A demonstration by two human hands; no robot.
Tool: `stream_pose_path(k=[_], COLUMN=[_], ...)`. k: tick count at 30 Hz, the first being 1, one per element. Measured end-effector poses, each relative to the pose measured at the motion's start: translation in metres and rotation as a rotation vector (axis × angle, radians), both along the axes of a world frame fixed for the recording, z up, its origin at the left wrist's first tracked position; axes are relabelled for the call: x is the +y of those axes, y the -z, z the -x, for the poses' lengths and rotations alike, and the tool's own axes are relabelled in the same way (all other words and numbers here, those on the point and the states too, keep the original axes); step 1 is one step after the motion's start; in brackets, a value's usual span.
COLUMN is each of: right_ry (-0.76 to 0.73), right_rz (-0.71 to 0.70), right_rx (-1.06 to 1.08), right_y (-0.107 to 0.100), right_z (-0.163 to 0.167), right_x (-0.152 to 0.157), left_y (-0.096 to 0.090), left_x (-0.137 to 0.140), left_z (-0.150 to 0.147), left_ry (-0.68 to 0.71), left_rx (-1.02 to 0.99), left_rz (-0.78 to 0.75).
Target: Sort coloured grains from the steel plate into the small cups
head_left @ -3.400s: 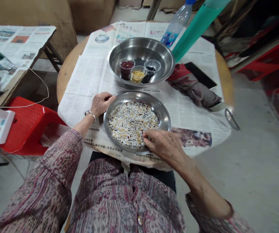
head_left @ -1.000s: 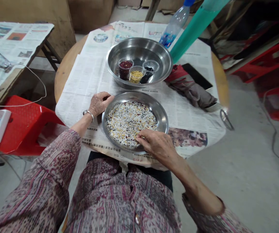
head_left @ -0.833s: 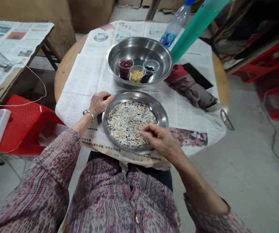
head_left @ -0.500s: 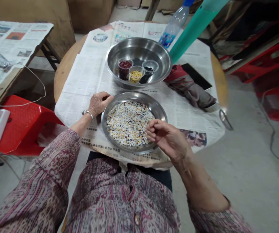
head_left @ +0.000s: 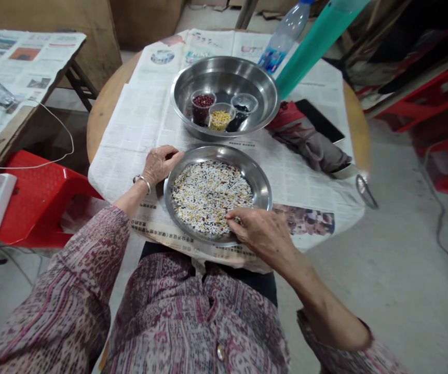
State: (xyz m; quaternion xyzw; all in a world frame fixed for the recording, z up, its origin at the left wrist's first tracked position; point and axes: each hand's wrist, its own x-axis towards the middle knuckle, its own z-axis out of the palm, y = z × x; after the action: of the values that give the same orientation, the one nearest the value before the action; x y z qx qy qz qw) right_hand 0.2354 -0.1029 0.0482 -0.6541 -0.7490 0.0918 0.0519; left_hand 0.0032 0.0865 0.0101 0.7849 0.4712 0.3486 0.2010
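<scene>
Rested the left hand [head_left: 160, 165] at the left rim of a metal pan [head_left: 261, 192], with fingers loosely bent and no clear grip on it. Held the right hand [head_left: 262, 232] low inside the near right part of the pan, with thumb and forefinger drawn nearly together at the mixed grains [head_left: 208, 192]; could not tell of any grain between them. Had those grains, mostly white with yellow, black and dark red among them, spread over the bottom of the pan, on the round surface [head_left: 107, 98] just this side of a large basin [head_left: 186, 85] with three clear cups [head_left: 220, 119] inside. Appeared, by judgement, to be at the step of picking through the mix; called next for a fine, light pinch and a steady pan. Read on the newspaper [head_left: 138, 124], upside down near the front edge, Chinese headline characters, seemingly 公开征求 and 肇庆市燃气. Found the blue label [head_left: 271, 58] of the clear bottle [head_left: 289, 28] too blurred for a brand.
</scene>
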Motion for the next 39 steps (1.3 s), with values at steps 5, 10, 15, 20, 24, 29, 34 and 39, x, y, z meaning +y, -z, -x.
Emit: stream_pose_path(k=[5, 10, 15, 20, 24, 29, 34, 39], right_ry=[-0.025, -0.025, -0.017, 0.061, 0.087, 0.019, -0.035, -0.052], right_rz=[0.012, -0.02, -0.027, 0.006, 0.015, 0.066, 0.039, 0.016], right_rx=[-0.044, -0.074, -0.029, 0.106, 0.135, 0.035, -0.072, -0.129], right_y=[-0.003, 0.001, 0.0, -0.005, -0.008, -0.01, -0.008, -0.005], right_z=[0.002, 0.003, 0.003, -0.001, -0.006, -0.004, 0.004, 0.006], right_x=[0.001, 0.002, 0.002, 0.003, 0.005, 0.005, 0.004, 0.003], left_y=[-0.002, -0.002, -0.001, -0.001, -0.001, -0.001, -0.001, -0.001], left_x=[-0.001, -0.001, -0.001, -0.001, 0.0, 0.0, -0.001, -0.001], left_z=[0.0, 0.0, 0.0, 0.0, 0.0, 0.0, 0.0, 0.0], left_ry=[0.002, -0.002, 0.002, 0.002, 0.01, 0.013, 0.001, 0.003], left_rx=[0.009, 0.003, 0.003, -0.01, -0.005, -0.013, -0.004, -0.003], left_rz=[0.003, 0.002, 0.008, 0.005, 0.002, 0.006, 0.0, -0.005])
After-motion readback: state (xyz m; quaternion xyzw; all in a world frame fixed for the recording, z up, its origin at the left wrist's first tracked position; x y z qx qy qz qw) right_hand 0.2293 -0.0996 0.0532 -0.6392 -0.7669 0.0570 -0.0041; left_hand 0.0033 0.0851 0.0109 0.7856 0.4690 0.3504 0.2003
